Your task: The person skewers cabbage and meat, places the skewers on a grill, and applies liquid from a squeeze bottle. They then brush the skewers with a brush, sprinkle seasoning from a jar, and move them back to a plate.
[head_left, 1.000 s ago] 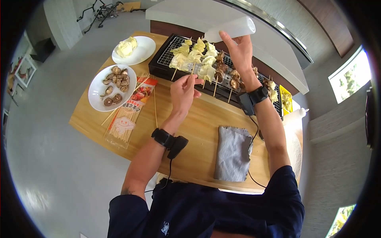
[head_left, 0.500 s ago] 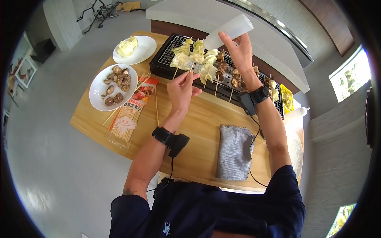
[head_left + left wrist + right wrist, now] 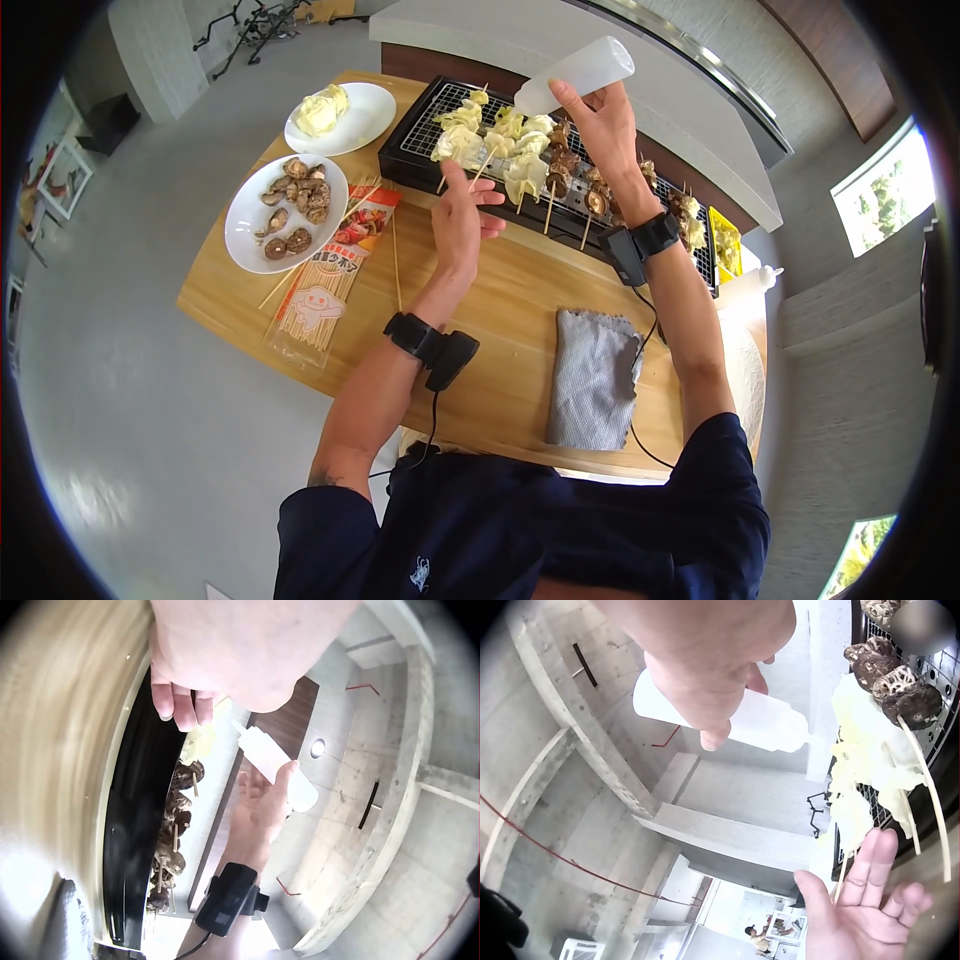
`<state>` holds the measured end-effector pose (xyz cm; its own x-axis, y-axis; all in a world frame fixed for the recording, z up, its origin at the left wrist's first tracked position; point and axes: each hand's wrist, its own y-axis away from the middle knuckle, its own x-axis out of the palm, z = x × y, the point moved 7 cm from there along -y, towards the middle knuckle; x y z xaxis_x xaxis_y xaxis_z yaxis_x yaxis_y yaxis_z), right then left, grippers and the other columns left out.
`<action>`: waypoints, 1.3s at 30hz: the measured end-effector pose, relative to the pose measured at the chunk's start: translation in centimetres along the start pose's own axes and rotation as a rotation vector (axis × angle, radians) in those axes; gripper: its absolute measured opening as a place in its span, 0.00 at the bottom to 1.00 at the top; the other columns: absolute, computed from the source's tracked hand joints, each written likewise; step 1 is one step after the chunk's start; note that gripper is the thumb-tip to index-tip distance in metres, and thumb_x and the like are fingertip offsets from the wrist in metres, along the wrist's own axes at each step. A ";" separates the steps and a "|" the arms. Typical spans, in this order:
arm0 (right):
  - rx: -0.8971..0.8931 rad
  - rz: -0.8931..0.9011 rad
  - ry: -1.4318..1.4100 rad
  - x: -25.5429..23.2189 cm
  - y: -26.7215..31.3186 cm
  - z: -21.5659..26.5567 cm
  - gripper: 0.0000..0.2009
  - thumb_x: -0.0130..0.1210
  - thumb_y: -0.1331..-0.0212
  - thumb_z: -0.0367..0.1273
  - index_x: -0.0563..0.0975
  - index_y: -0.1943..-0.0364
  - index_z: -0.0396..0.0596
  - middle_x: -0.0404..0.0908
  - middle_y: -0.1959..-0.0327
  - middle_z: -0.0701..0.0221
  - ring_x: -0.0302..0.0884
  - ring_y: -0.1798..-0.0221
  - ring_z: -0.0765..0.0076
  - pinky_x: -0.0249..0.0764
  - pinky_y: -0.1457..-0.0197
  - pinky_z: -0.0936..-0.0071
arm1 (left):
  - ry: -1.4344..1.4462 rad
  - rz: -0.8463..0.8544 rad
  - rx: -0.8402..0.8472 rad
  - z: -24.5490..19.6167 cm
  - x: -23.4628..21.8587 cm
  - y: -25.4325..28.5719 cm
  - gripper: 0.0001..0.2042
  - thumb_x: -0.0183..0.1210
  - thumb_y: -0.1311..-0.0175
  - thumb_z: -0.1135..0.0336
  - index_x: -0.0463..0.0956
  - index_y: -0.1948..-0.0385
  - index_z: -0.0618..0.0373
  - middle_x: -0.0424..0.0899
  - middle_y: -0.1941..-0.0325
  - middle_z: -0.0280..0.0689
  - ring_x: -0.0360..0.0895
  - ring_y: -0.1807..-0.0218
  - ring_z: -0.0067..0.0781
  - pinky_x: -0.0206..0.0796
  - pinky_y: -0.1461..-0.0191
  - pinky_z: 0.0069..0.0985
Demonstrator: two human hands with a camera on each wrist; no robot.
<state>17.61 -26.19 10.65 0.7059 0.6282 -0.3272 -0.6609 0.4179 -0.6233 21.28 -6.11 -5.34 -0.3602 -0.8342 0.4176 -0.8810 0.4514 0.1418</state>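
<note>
My right hand grips a translucent white squeeze bottle, tilted with its nozzle end low over the cabbage skewers on the grill. Below them, at the grill's near edge, my left hand has its fingers spread. The palm is turned up in the right wrist view, and a bare skewer end passes beside the thumb and fingers. Mushroom skewers lie to the right of the cabbage, partly under my right forearm. In the left wrist view the bottle's narrow nozzle points toward the cabbage.
A white bowl of mushrooms and a plate with cabbage stand at the left. A packet of bamboo skewers and a grey cloth lie on the table. A yellow container and another bottle are at the right.
My left fingers have opened from their pinch on a cabbage skewer's end, and that skewer now slants more. The bottle has tipped more steeply, nozzle end down.
</note>
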 end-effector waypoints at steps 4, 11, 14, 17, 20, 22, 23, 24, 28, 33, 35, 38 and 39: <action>0.028 0.028 -0.004 0.4 -0.1 -0.1 0.34 0.70 0.42 0.48 0.72 0.41 0.35 0.85 0.46 0.57 0.81 0.40 0.59 0.74 0.35 0.63 | 0.186 -0.026 -0.136 0.7 -0.4 0.4 0.44 0.33 0.31 0.23 0.78 0.54 0.64 0.85 0.64 0.37 0.79 0.78 0.27 0.75 0.71 0.25; 0.025 0.097 -0.016 1.7 -0.1 0.1 0.36 0.71 0.43 0.49 0.72 0.40 0.36 0.84 0.44 0.56 0.80 0.38 0.58 0.73 0.33 0.62 | 0.405 -0.179 -0.068 1.8 -2.2 -1.0 0.27 0.50 0.26 0.38 0.79 0.57 0.58 0.83 0.64 0.31 0.75 0.76 0.21 0.74 0.65 0.26; 0.031 0.105 -0.037 2.0 -0.1 0.4 0.35 0.70 0.42 0.48 0.72 0.40 0.36 0.83 0.44 0.56 0.80 0.37 0.57 0.73 0.33 0.61 | 0.362 -0.186 -0.001 0.7 -2.2 -0.8 0.19 0.55 0.26 0.48 0.79 0.62 0.59 0.84 0.68 0.32 0.74 0.80 0.20 0.71 0.72 0.23; 0.000 0.079 -0.072 2.0 -0.1 0.9 0.34 0.70 0.41 0.48 0.72 0.41 0.35 0.84 0.45 0.56 0.80 0.38 0.58 0.73 0.33 0.61 | 0.225 -0.178 0.114 -1.2 -2.0 -0.4 0.15 0.56 0.26 0.55 0.79 0.65 0.58 0.83 0.69 0.33 0.72 0.83 0.19 0.68 0.76 0.20; -0.028 0.036 -0.138 1.6 -0.1 1.6 0.33 0.70 0.41 0.47 0.73 0.41 0.35 0.84 0.47 0.57 0.81 0.40 0.60 0.74 0.35 0.63 | 0.133 -0.164 0.211 -2.1 -2.0 -0.5 0.13 0.57 0.26 0.58 0.79 0.66 0.59 0.83 0.70 0.33 0.71 0.85 0.18 0.64 0.79 0.18; -0.029 0.028 -0.150 1.2 -0.1 2.3 0.33 0.70 0.41 0.47 0.73 0.42 0.35 0.84 0.48 0.57 0.81 0.41 0.61 0.75 0.36 0.64 | 0.124 -0.160 0.236 -2.2 -2.3 -0.7 0.12 0.58 0.27 0.59 0.79 0.66 0.59 0.83 0.70 0.33 0.70 0.85 0.17 0.63 0.80 0.17; -0.034 0.021 -0.162 1.1 -0.2 2.6 0.33 0.70 0.41 0.47 0.73 0.42 0.34 0.84 0.48 0.58 0.81 0.42 0.62 0.75 0.37 0.65 | 0.120 -0.156 0.272 -2.4 -2.4 -0.8 0.12 0.58 0.27 0.59 0.79 0.66 0.59 0.83 0.71 0.33 0.70 0.85 0.17 0.63 0.80 0.16; -0.034 0.017 -0.163 1.0 -0.2 2.7 0.33 0.70 0.41 0.47 0.73 0.42 0.34 0.84 0.48 0.58 0.81 0.42 0.62 0.75 0.37 0.65 | 0.115 -0.151 0.308 -2.6 -2.5 -0.9 0.12 0.58 0.27 0.59 0.79 0.67 0.59 0.83 0.71 0.32 0.70 0.85 0.17 0.62 0.80 0.16; -0.090 -0.011 -0.159 0.4 0.0 3.2 0.32 0.70 0.41 0.46 0.73 0.43 0.35 0.85 0.49 0.59 0.81 0.42 0.63 0.76 0.37 0.66 | 0.095 -0.119 0.320 -2.8 -2.0 -0.7 0.13 0.57 0.26 0.58 0.80 0.65 0.59 0.84 0.71 0.32 0.70 0.84 0.16 0.63 0.79 0.15; -0.110 -0.051 -0.159 -0.3 0.0 3.0 0.31 0.70 0.40 0.46 0.74 0.43 0.36 0.84 0.49 0.60 0.81 0.42 0.63 0.75 0.37 0.65 | 0.101 -0.060 0.355 -3.9 -1.0 0.0 0.14 0.56 0.25 0.58 0.82 0.63 0.60 0.85 0.71 0.33 0.71 0.82 0.15 0.64 0.77 0.15; -0.134 -0.083 -0.182 -0.5 -0.1 2.9 0.31 0.70 0.40 0.46 0.74 0.43 0.36 0.84 0.48 0.60 0.81 0.42 0.63 0.75 0.36 0.65 | 0.163 -0.052 0.310 -3.1 -1.3 -0.5 0.14 0.56 0.25 0.58 0.82 0.63 0.59 0.85 0.71 0.33 0.71 0.82 0.15 0.65 0.76 0.16; -0.120 -0.050 -0.186 0.0 -0.3 2.7 0.31 0.69 0.40 0.47 0.74 0.43 0.37 0.84 0.48 0.60 0.81 0.42 0.63 0.75 0.37 0.65 | 0.232 -0.103 0.223 -1.9 -2.0 -1.1 0.13 0.56 0.26 0.58 0.81 0.64 0.59 0.84 0.71 0.34 0.71 0.82 0.16 0.67 0.76 0.18; -0.118 -0.048 -0.189 0.3 -0.3 2.6 0.31 0.69 0.40 0.47 0.74 0.43 0.37 0.84 0.48 0.60 0.81 0.42 0.63 0.75 0.37 0.65 | 0.236 -0.157 0.179 -1.4 -2.5 -1.2 0.13 0.56 0.26 0.58 0.81 0.64 0.58 0.83 0.71 0.34 0.71 0.82 0.17 0.67 0.76 0.20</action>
<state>17.33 -24.41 12.58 0.6683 0.7258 -0.1630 -0.5852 0.3775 -0.7177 23.62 -4.13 -5.28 -0.1530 -0.7834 0.6024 -0.9676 0.2425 0.0696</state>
